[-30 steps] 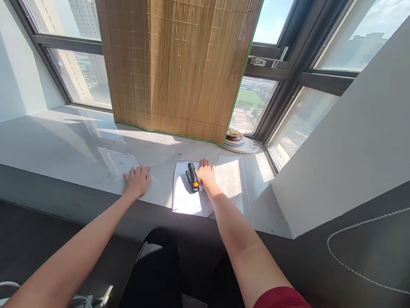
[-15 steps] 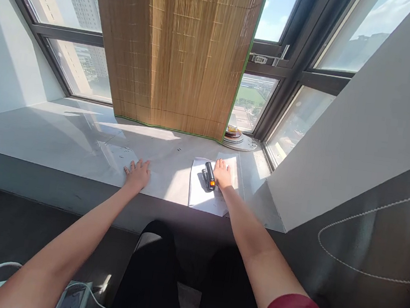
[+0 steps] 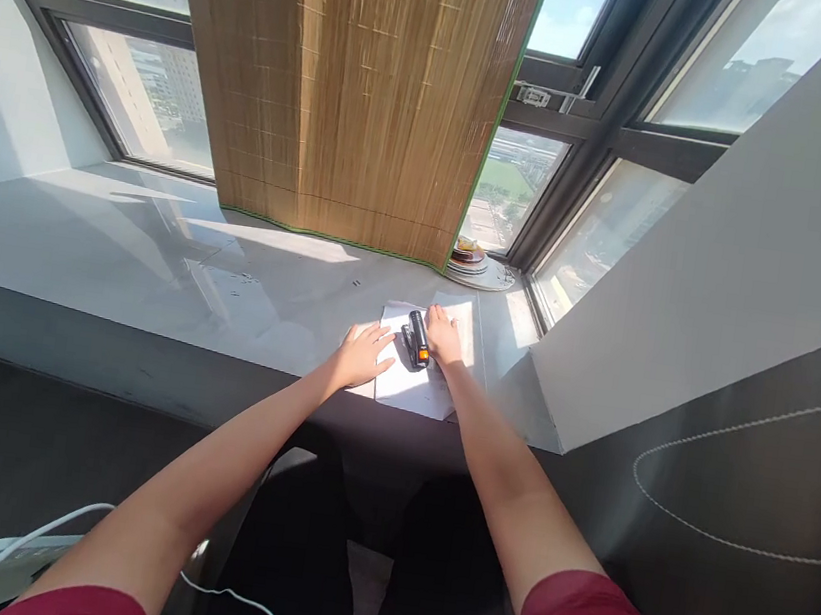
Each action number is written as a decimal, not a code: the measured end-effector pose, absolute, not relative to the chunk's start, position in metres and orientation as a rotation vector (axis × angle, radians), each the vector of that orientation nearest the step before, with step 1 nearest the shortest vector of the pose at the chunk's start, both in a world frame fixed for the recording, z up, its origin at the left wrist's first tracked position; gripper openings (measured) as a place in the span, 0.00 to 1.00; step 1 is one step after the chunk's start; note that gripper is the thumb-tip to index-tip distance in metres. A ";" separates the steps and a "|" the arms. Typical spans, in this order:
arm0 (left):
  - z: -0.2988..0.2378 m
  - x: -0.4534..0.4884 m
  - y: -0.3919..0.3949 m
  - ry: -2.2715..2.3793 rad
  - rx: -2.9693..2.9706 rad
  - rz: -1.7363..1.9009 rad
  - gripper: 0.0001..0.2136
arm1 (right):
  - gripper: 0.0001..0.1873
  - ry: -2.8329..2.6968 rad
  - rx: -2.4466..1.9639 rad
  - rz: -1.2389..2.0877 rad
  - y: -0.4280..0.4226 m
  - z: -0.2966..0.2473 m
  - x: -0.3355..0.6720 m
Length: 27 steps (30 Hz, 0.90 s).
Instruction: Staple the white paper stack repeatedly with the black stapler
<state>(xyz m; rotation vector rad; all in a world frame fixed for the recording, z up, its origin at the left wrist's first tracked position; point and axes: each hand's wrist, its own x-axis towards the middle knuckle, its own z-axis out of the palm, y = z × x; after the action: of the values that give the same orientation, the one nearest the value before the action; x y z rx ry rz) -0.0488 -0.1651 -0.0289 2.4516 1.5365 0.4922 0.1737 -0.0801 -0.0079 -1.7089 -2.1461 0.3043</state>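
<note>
A black stapler (image 3: 416, 339) with an orange end lies on white paper sheets (image 3: 407, 390) near the front edge of the window sill (image 3: 289, 307). My left hand (image 3: 363, 356) rests at the sheets' left edge, fingers spread and reaching over the paper toward the stapler. On the stapler's right side, my right hand (image 3: 444, 336) lies palm down on the sheets, its fingers stretched out. Its thumb side is close against the stapler; whether they touch I cannot tell. Neither hand grips anything.
A bamboo blind (image 3: 369, 100) hangs over the window behind the sill. Stacked plates (image 3: 471, 263) stand in the far right corner. Small dark bits (image 3: 356, 282) lie on the sill. A rope (image 3: 658, 496) loops at the right, and a white cable (image 3: 243, 596) runs below.
My left hand has moved right along the sill, from bare surface to the left edge of the paper. My right hand and the stapler stay in place on the sheets.
</note>
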 end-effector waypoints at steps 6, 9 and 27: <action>-0.026 -0.051 -0.167 1.570 2.464 0.533 0.28 | 0.30 -1.948 -1.576 0.230 -0.100 0.005 0.178; -0.026 -0.050 -0.166 1.580 2.436 0.571 0.29 | 0.23 -1.989 -1.506 0.301 -0.129 -0.003 0.178; -0.026 -0.058 -0.161 1.538 2.289 0.666 0.38 | 0.22 -1.851 -1.401 0.336 -0.153 -0.026 0.210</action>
<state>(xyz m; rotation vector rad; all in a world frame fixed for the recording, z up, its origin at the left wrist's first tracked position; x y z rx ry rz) -0.0584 -0.1605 -0.0262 2.2885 1.5377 0.6662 0.2099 -0.1527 -0.0265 -1.4012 -1.8507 0.3364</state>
